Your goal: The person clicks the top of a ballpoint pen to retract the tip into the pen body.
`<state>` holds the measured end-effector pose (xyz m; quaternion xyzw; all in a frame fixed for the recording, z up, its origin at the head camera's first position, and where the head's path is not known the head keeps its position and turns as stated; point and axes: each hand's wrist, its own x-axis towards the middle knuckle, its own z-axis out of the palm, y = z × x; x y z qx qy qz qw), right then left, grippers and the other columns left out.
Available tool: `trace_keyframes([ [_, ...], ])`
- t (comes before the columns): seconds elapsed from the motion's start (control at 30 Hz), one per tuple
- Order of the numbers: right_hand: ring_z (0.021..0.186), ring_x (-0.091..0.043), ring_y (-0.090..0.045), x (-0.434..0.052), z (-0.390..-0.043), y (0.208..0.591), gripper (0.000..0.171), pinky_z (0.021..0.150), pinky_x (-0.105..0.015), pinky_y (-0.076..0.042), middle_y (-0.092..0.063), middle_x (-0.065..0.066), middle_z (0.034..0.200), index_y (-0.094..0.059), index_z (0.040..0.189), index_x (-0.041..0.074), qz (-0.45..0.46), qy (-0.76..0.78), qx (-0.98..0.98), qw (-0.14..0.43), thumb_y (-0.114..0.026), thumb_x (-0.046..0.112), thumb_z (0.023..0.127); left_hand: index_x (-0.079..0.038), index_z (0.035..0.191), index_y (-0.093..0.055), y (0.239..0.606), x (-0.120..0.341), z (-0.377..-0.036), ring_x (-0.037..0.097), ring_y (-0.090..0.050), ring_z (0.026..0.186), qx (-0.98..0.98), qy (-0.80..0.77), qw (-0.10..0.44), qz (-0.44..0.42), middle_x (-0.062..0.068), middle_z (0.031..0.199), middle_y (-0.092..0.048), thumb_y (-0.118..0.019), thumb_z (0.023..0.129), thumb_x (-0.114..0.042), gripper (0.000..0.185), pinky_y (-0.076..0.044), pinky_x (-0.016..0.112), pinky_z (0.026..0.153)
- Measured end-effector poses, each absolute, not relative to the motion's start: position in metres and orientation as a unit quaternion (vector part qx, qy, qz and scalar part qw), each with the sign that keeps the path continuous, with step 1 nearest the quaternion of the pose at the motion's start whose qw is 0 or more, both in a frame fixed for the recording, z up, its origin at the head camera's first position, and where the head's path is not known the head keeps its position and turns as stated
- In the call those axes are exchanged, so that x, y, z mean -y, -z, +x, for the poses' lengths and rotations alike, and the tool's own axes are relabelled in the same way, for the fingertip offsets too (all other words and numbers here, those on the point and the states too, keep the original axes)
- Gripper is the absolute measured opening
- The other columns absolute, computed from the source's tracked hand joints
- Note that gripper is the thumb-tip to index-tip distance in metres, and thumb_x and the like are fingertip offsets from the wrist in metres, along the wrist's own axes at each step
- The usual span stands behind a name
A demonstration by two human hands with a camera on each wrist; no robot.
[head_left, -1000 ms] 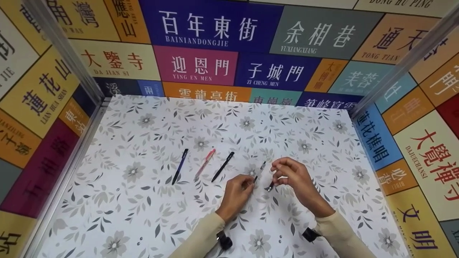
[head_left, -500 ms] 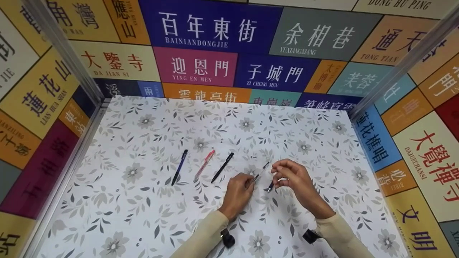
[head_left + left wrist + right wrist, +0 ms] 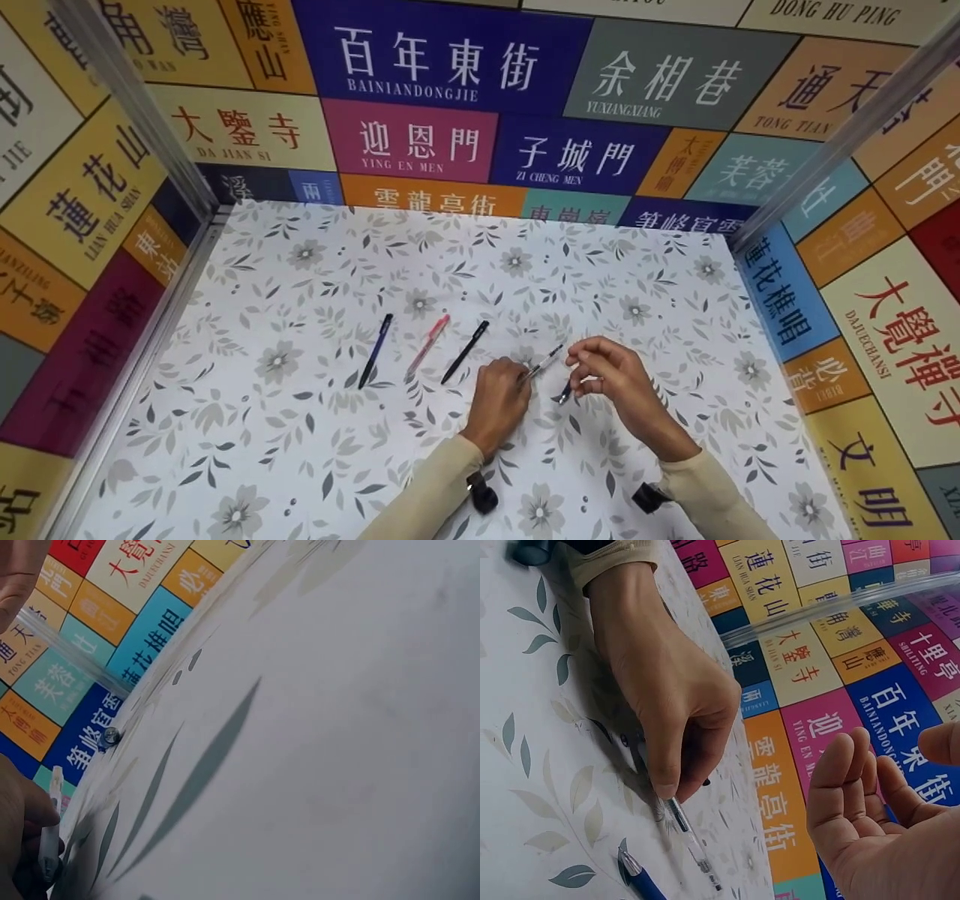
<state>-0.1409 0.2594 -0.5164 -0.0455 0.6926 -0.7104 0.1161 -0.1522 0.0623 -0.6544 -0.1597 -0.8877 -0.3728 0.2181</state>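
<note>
My left hand (image 3: 499, 405) pinches a clear-barrelled pen (image 3: 546, 361) between thumb and fingers, its free end pointing up and right, low over the table. In the right wrist view the same pen (image 3: 694, 844) juts out below the thumb of my left hand (image 3: 664, 690). My right hand (image 3: 615, 382) hovers with loosely bent fingers and nothing between them; the right wrist view shows that hand (image 3: 885, 817) apart from the tabletop. Under its fingers lies a dark blue pen (image 3: 566, 392) with a silvery tip, partly hidden in the head view.
To the left lie a blue-and-black pen (image 3: 376, 351), a pink pen (image 3: 429, 345) and a black pen (image 3: 466, 351), roughly side by side on the floral tabletop (image 3: 315, 457). Sign-covered panels (image 3: 420, 135) border the table at the back and both sides.
The clear pen has swung, its free end leaning further right and lower. My left hand has turned slightly with it. The right hand has dropped a little; the table pens stay put.
</note>
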Motion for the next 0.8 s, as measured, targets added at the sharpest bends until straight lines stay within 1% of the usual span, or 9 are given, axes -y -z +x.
trace_keyframes([
  [0.13, 0.076, -0.023, -0.069, -0.259, -0.141, 0.517, 0.02, 0.068, -0.041, -0.064, -0.067, -0.017, 0.109, -0.068, 0.118, -0.005, -0.047, 0.71, -0.693, 0.117, -0.061, 0.013, 0.112, -0.009, 0.089, -0.079, 0.656, -0.063, -0.155, 0.025, -0.067, 0.082, 0.899, 0.33, 0.233, -0.168, 0.003, 0.085, -0.07, -0.082, 0.09, -0.007, 0.003, -0.052, 0.041, 0.077],
  [0.23, 0.076, -0.023, -0.069, -0.259, -0.14, 0.518, 0.02, 0.068, -0.04, -0.063, -0.067, -0.017, 0.109, -0.068, 0.118, -0.005, -0.045, 0.711, -0.692, 0.118, -0.062, 0.013, 0.112, -0.008, 0.087, -0.078, 0.657, -0.064, -0.158, 0.025, -0.066, 0.081, 0.906, 0.301, 0.244, -0.169, 0.003, 0.083, -0.067, -0.081, 0.092, -0.009, 0.005, -0.051, 0.041, 0.075],
  [0.5, 0.075, -0.023, -0.069, -0.259, -0.139, 0.52, 0.02, 0.069, -0.041, -0.064, -0.067, -0.016, 0.109, -0.068, 0.118, -0.004, -0.046, 0.707, -0.695, 0.121, -0.062, 0.013, 0.112, -0.007, 0.086, -0.075, 0.658, -0.066, -0.162, 0.027, -0.062, 0.079, 0.915, 0.236, 0.282, -0.164, 0.006, 0.083, -0.062, -0.081, 0.09, -0.007, 0.008, -0.05, 0.041, 0.066],
  [0.67, 0.076, -0.023, -0.07, -0.262, -0.14, 0.521, 0.019, 0.069, -0.04, -0.064, -0.068, -0.016, 0.108, -0.068, 0.119, -0.005, -0.04, 0.71, -0.694, 0.116, -0.061, 0.012, 0.112, -0.007, 0.094, -0.074, 0.655, -0.066, -0.162, 0.028, -0.062, 0.086, 0.924, 0.224, 0.271, -0.152, 0.007, 0.093, -0.065, -0.077, 0.091, -0.008, 0.005, -0.051, 0.041, 0.069],
  [0.8, 0.078, -0.022, -0.07, -0.266, -0.139, 0.522, 0.022, 0.069, -0.037, -0.064, -0.069, -0.016, 0.107, -0.066, 0.12, -0.01, -0.026, 0.712, -0.693, 0.106, -0.06, 0.01, 0.112, -0.007, 0.104, -0.073, 0.647, -0.068, -0.159, 0.027, -0.062, 0.092, 0.926, 0.224, 0.263, -0.151, 0.007, 0.103, -0.066, -0.077, 0.093, -0.012, 0.013, -0.051, 0.039, 0.074],
])
